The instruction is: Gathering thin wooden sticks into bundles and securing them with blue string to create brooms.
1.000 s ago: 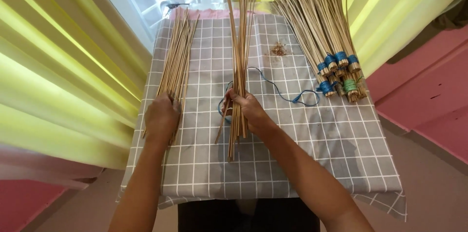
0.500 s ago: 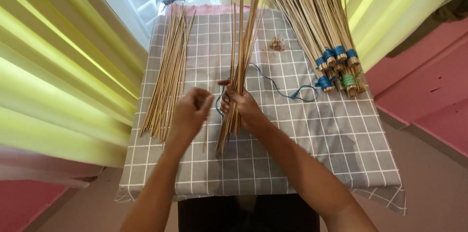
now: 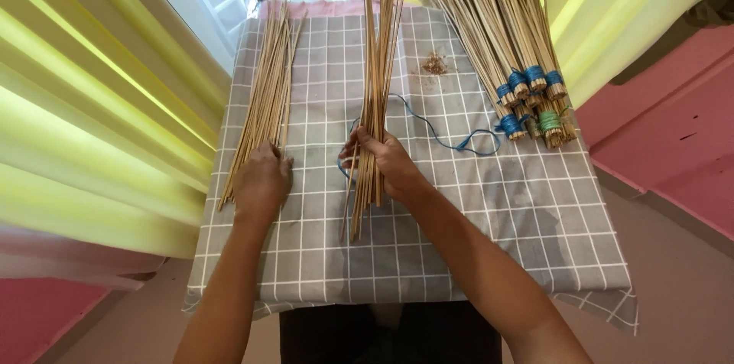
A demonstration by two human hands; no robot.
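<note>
Your table (image 3: pixel 489 257) carries a grey checked cloth (image 3: pixel 321 257) between yellow curtains (image 3: pixel 92 127). Your right hand (image 3: pixel 386 161) grips a stick bundle (image 3: pixel 376 66); your left hand (image 3: pixel 264 177) rests on loose sticks (image 3: pixel 269 81), grip unclear.

The tops of the held sticks (image 3: pixel 376 66) and of the tied bundles (image 3: pixel 505 35) are cut off by the upper edge. The near ends of the loose sticks (image 3: pixel 267 89) are covered by the left hand (image 3: pixel 262 180). The small brown scraps (image 3: pixel 434 66) beside the bundles are too small to be identified.
</note>
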